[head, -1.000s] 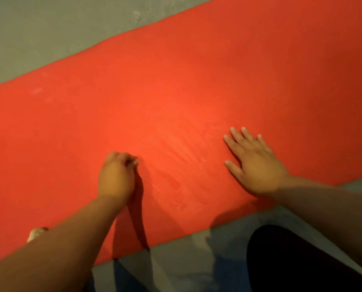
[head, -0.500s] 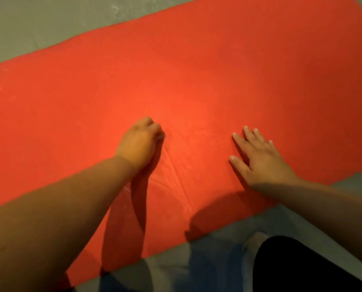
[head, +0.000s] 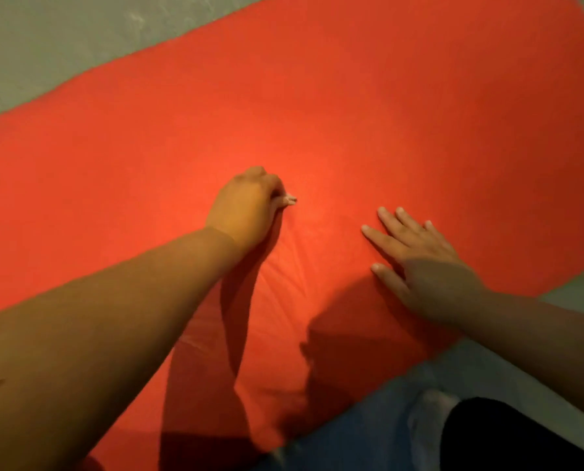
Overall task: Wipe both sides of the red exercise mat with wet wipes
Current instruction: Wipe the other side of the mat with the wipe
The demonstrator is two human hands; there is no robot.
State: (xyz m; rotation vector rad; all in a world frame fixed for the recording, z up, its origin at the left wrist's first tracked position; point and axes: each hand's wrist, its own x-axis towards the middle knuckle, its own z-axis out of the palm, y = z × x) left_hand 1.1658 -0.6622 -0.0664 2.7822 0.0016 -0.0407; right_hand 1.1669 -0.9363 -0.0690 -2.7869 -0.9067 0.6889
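Strokes are carrying the left hand [head: 249,207], curled round what seems a wet wipe [head: 289,199], farther across the red exercise mat [head: 402,107] lying on the floor [head: 46,45]. The right hand [head: 419,263], fingers spread, is staying pressed on it, so this side's wiping is likely progressing.

— What is your left hand [head: 249,205] doing?
— It is curled tight round a wet wipe [head: 289,199], my arm stretched out.
— And your right hand [head: 419,266]?
— I hold it flat, palm down, fingers spread.
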